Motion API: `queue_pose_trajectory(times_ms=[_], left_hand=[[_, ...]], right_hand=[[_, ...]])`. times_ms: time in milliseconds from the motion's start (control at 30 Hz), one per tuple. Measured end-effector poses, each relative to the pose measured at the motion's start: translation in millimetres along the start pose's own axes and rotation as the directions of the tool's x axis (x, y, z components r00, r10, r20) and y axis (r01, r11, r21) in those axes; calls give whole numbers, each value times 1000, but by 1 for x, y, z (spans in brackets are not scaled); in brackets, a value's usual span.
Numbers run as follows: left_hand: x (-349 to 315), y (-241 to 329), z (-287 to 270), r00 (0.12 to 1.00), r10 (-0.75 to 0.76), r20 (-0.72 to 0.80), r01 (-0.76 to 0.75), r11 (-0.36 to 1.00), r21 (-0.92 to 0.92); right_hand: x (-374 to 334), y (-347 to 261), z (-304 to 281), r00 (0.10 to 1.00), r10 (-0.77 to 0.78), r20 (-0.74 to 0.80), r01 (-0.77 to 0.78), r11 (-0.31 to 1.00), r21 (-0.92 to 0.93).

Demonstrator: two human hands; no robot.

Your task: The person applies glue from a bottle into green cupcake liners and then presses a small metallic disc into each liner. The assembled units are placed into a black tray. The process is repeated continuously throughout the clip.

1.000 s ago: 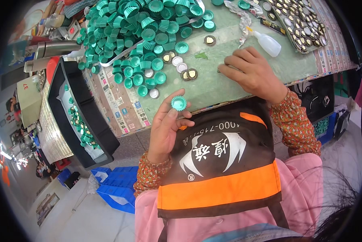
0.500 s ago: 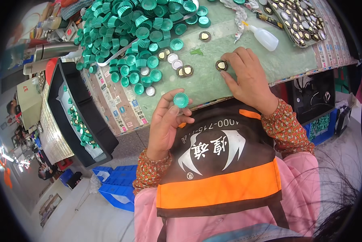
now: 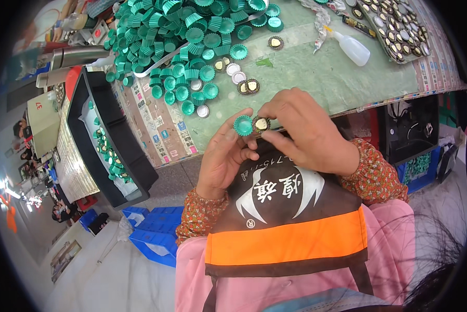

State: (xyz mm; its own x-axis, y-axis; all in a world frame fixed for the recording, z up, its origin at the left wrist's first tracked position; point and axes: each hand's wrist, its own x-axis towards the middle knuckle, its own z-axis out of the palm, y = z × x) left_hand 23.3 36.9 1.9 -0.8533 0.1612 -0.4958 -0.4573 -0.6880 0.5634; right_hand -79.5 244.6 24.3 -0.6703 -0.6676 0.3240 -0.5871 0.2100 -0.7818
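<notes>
My left hand pinches a small green fluted cup, its hollow side up. In the fingertips of my right hand is a small dark brown fluted cup with a cream-coloured piece in its middle. The two cups are side by side over the table's near edge, nearly touching. Just beyond them on the green tabletop lie two more brown cups and a few white discs. A large heap of green cups spreads to the far left.
A white squeeze bottle with a yellow tip lies at the right, near a tray of brown cups. One brown cup sits alone. Left of the table stands a black bin; blue crates are on the floor.
My right hand has lifted the brown cup off the tabletop and brought it left, beside the green cup. My left hand keeps the green cup. The view has shifted slightly.
</notes>
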Motion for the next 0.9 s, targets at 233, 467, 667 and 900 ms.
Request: queue_pose_trajectory(times_ms=[233, 467, 667, 900], left_hand=[[-1, -5, 5, 999, 3, -50, 0, 998, 60], [-2, -6, 5, 1000, -3, -24, 6, 991, 130], [-3, -6, 7, 999, 2, -37, 3, 988, 152], [-2, -8, 7, 999, -8, -42, 15, 987, 163]], right_hand=[[0, -11, 13, 999, 44, 0, -43, 994, -96], [-1, -13, 16, 998, 52, 20, -49, 990, -130], [-3, -12, 17, 998, 55, 21, -52, 991, -122], [-4, -12, 17, 998, 55, -2, -55, 992, -113]])
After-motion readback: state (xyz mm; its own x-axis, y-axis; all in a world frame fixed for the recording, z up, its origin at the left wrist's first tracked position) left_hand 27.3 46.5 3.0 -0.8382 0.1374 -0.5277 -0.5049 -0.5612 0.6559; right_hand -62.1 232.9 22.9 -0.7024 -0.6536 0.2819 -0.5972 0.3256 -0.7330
